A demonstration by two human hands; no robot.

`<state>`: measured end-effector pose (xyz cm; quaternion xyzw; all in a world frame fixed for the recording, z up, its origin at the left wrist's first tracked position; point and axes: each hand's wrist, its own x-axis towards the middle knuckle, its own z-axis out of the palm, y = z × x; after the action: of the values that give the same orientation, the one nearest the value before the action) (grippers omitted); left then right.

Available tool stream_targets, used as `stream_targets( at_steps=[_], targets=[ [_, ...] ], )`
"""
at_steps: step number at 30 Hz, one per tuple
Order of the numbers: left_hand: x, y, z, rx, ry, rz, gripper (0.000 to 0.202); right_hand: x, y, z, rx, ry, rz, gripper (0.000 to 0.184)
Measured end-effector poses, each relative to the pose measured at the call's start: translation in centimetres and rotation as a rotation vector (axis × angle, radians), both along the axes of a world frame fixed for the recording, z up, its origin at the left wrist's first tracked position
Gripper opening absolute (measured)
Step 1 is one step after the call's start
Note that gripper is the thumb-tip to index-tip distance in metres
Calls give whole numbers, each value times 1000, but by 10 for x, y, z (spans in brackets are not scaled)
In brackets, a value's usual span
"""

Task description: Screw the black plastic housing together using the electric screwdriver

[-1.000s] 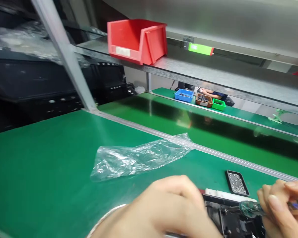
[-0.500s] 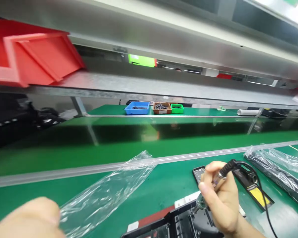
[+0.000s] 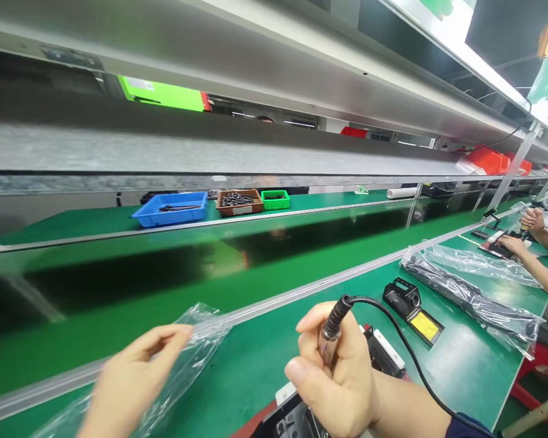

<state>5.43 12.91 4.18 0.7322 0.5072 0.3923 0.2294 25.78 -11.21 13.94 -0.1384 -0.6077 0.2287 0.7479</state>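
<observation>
My right hand [image 3: 338,380] is closed around a corded tool [image 3: 331,328] with a black cable [image 3: 406,350] coming out of its upper end. The tool points down at a black part [image 3: 296,420] lying on the green mat at the bottom edge. My left hand [image 3: 128,380] hovers with its fingers spread just over a clear plastic bag [image 3: 196,340] and holds nothing. A small black tray [image 3: 383,353] shows just behind my right hand.
A black stand with a yellow sponge [image 3: 413,310] sits to the right. Beyond it lies a long dark part in a plastic bag [image 3: 470,292]. A co-worker's hands [image 3: 525,234] work at the far right. Blue [image 3: 171,208], brown [image 3: 238,202] and green [image 3: 275,199] bins stand across the belt.
The view has swung right. My left hand rose from the bottom-left corner to the plastic bag. My right hand keeps its grip on the corded tool.
</observation>
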Motion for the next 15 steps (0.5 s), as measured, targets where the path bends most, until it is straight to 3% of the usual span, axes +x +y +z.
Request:
stream_targets(
  at_steps=[4,6,9,15],
  targets=[
    [26,-7,-43,-114,66,-269,67,2,-8,-1,-65,-62,-121,41],
    [29,-11,-57,-106,104,-374,68,4,-12,-2,-117,-101,-190,39],
    [26,-17,-65,-77,142,-424,56,6,-15,-4,-130,-143,-222,37],
    [26,-36,-67,-87,55,-422,35,6,-16,-5,-100,-193,-252,34]
  ],
)
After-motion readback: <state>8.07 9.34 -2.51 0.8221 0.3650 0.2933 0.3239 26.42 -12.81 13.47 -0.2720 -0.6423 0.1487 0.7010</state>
